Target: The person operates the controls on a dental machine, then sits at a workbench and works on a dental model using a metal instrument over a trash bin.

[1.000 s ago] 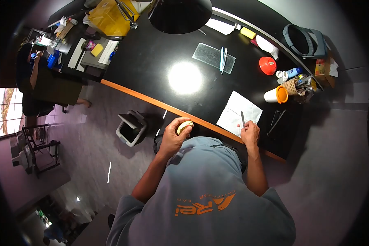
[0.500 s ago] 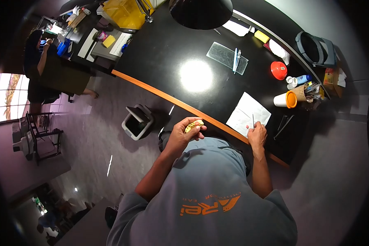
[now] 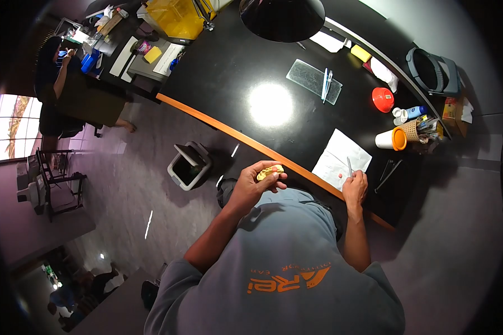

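Just below the middle of the frame, a person's left hand [image 3: 253, 182] pinched a yellow piece [image 3: 269, 171] in front of the desk [image 3: 223, 84], while the right hand [image 3: 355, 188], right of centre, gripped a slim tool [image 3: 349, 164] over white paper [image 3: 331, 158] bearing a pink bit [image 3: 340, 175]. The step in hand appeared to be tool work at the paper; the next move seemed to call for a steady left hold and a light, precise tip.
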`<move>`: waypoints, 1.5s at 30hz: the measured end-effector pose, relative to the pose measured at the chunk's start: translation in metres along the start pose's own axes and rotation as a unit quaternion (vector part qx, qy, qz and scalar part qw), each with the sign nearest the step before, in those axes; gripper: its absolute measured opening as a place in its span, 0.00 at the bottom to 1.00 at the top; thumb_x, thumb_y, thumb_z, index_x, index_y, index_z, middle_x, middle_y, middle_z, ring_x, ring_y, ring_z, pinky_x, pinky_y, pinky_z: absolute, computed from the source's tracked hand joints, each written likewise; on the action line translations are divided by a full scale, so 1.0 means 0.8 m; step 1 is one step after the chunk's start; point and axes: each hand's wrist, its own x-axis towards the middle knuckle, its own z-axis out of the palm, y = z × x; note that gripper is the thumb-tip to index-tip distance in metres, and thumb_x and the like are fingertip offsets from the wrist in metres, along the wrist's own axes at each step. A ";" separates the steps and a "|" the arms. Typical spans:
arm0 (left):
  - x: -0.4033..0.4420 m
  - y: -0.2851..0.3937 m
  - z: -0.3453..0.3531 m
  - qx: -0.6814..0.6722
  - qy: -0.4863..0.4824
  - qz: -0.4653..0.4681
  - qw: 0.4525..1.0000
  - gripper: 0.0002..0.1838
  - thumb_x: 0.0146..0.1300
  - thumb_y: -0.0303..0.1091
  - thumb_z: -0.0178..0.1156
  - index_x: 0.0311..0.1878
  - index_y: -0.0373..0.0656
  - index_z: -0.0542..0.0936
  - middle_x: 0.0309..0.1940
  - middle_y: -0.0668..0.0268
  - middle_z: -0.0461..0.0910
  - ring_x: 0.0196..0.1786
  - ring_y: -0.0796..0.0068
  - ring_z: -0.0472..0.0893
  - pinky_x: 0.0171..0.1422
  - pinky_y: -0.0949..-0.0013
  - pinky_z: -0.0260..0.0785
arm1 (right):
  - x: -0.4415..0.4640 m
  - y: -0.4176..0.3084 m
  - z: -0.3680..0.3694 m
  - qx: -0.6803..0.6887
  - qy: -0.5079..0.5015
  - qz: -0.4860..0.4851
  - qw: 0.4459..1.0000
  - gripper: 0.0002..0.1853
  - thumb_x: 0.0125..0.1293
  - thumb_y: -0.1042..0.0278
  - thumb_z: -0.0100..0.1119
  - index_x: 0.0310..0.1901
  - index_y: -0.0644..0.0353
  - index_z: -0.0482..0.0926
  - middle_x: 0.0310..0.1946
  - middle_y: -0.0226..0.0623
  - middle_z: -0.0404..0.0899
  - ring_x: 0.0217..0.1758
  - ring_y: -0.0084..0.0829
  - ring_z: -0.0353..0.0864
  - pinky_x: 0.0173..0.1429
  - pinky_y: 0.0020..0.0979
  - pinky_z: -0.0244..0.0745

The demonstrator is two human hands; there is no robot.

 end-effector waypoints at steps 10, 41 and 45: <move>0.003 0.005 0.004 0.034 0.008 0.010 0.999 0.17 0.74 0.33 0.60 0.61 0.37 0.77 0.48 0.56 0.85 0.47 0.72 0.86 0.52 0.71 0.79 | 0.009 0.026 0.014 0.046 0.073 -0.029 0.996 0.06 0.61 0.76 0.54 0.39 0.67 0.73 0.38 0.55 0.76 0.44 0.56 0.77 0.49 0.51 0.71; -0.058 0.006 -0.094 0.026 0.163 0.093 0.982 0.10 0.68 0.29 0.63 0.49 0.38 0.77 0.39 0.64 0.83 0.36 0.79 0.83 0.41 0.73 0.75 | 0.070 -0.158 0.081 0.509 -0.057 -0.123 0.850 0.26 0.81 0.45 0.35 0.33 0.56 0.73 0.31 0.23 0.62 0.28 0.17 0.60 0.31 0.21 0.55; -0.078 0.019 -0.126 0.002 0.184 0.103 0.978 0.10 0.68 0.29 0.62 0.50 0.38 0.79 0.39 0.65 0.83 0.35 0.80 0.82 0.41 0.73 0.75 | 0.046 -0.216 0.095 0.477 -0.084 -0.162 0.860 0.35 0.80 0.35 0.27 0.34 0.58 0.74 0.26 0.25 0.65 0.23 0.16 0.61 0.27 0.19 0.55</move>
